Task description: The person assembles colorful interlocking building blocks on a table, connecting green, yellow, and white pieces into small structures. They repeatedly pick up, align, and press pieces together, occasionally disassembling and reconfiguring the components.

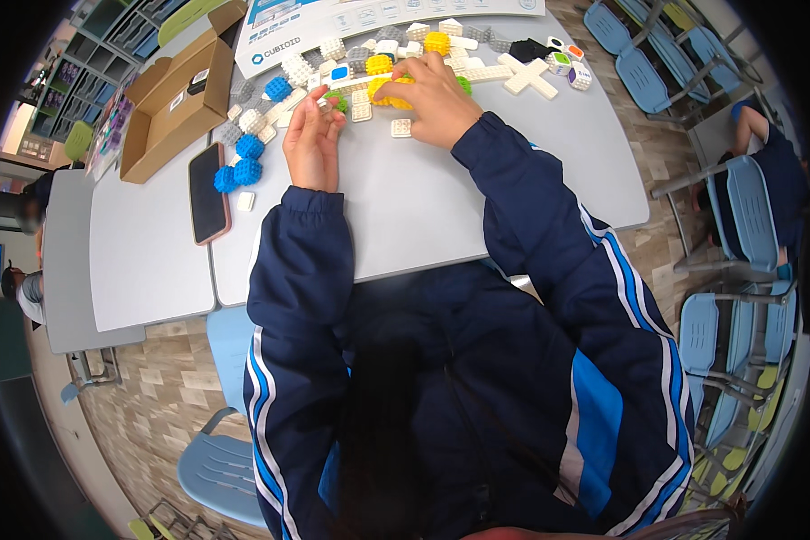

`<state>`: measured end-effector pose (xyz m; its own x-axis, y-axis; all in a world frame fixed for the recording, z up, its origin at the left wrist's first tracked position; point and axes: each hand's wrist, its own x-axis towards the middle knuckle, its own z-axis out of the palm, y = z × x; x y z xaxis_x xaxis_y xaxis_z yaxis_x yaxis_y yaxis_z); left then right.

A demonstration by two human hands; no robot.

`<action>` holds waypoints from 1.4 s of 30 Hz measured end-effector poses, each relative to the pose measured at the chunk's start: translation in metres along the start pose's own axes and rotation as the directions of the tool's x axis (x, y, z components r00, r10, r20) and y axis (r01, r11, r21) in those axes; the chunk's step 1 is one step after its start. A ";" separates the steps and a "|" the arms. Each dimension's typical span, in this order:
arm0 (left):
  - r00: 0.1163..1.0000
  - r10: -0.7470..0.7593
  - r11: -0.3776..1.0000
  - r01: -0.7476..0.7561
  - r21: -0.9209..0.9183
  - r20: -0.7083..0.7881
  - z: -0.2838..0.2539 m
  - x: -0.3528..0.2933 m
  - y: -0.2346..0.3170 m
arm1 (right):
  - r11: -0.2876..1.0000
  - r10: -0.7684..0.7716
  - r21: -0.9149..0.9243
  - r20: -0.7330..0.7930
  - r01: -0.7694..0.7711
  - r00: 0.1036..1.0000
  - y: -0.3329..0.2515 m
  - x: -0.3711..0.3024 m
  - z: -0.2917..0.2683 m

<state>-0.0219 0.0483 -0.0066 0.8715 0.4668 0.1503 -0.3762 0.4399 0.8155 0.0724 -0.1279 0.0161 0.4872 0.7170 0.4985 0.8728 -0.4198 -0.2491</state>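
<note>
My right hand [436, 101] reaches over the pile from the right, its fingers curled around a yellow studded building block [389, 92]. My left hand [313, 144] is upright at the near edge of the pile, fingers extended, with nothing visible in it. Close to its fingertips is a green block [337, 101]. Flat white connector pieces [361, 106] lie between the two hands. Below my right hand sits a small white square piece [401, 128]. Part of another green block [463, 85] shows behind the right hand.
Blue blocks [243, 166] and a phone [209, 193] lie to the left, near an open cardboard box [178, 103]. A white cross-shaped piece [526, 76] and several cubes [560, 63] are at the right. A large printed box [351, 22] stands behind the pile.
</note>
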 end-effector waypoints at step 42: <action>0.931 0.355 0.181 -0.151 0.972 0.078 -0.020 0.000 -0.008 | 0.997 0.000 -0.074 -0.153 -0.011 0.988 -0.009 -0.006 0.028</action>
<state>-0.0248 0.0598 -0.0244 0.7027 0.5310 0.4735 0.1065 -0.7366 0.6679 0.0621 -0.1124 -0.0081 0.4766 0.6235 0.6198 0.8626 -0.4679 -0.1926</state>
